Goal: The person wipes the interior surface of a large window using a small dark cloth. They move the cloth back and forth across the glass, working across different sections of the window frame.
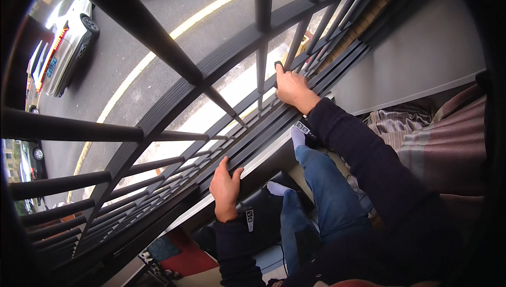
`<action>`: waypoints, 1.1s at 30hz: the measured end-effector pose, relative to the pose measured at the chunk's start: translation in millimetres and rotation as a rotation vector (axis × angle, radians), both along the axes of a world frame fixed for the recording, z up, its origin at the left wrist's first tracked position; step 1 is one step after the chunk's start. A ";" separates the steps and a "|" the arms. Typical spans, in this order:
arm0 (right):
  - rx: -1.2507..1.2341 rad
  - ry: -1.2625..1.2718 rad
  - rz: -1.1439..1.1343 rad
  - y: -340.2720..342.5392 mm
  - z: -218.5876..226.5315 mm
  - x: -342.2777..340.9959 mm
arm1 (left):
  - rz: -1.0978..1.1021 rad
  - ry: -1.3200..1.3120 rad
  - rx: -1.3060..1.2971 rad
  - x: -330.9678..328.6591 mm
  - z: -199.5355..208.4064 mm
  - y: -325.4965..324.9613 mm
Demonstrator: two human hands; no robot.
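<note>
- At 1 o'clock from the left hand (225,191), and well apart from it, the right hand (294,89) is above the window track (253,147).
- The right hand's fingers are curled in. A dark bit (278,64) shows at its fingertips, toward 11 o'clock; I cannot tell whether it is gripped or only touched, nor what it is.
- The left hand is half spread, thumb apart from the fingers, with nothing visible in it. Its fingers point to 12 o'clock beside the track; contact is not clear.
- The track's long axis runs from 7–8 o'clock to 1–2 o'clock, passing close to both hands. The right hand is far nearer the dark bit.
- Beyond the track, toward 10–11 o'clock, stand the dark bars (263,2), with a road (174,2) and a white car (71,44) behind them.
- From the right hand, a grey panel (411,65) lies at 2–3 o'clock, striped cloth (443,150) at 4 o'clock.
- The person's jeans (332,197) are at 5 o'clock from the right hand.
</note>
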State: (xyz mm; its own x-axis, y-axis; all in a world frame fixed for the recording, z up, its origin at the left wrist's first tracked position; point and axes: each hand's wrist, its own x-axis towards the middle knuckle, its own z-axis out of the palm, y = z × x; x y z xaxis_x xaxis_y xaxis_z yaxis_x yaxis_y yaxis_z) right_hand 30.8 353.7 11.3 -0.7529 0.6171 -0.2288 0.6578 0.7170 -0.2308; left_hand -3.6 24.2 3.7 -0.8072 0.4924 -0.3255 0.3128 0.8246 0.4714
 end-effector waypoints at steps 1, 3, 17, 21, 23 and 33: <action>0.004 -0.037 0.036 3.0 0.3 0.2 | 0.002 -0.011 -0.020 0.1 -0.6 -1.2; 0.052 -0.046 0.131 11.7 0.2 5.9 | 0.008 -0.014 -0.010 -1.9 -2.3 -0.3; 0.504 -0.091 0.956 129.9 9.5 53.3 | 0.013 0.111 0.090 -0.6 -12.0 -1.7; 0.406 -0.204 0.568 123.5 29.0 77.6 | 0.050 -0.053 0.004 -1.4 -9.4 -1.3; 0.080 0.089 0.436 118.5 20.9 71.9 | 0.055 -0.061 0.005 -1.3 -5.8 1.1; -0.911 0.635 -0.226 62.6 -38.4 33.8 | 0.078 -0.087 -0.017 -1.3 -3.5 5.6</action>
State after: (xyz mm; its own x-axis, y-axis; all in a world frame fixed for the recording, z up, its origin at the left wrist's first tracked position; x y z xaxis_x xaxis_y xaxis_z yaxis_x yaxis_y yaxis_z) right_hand 64.7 416.3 -27.0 -0.7855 0.5526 -0.2787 0.3288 -0.0088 -0.9443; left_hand -5.0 29.8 0.2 -0.8110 0.4232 -0.4039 0.2058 0.8527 0.4802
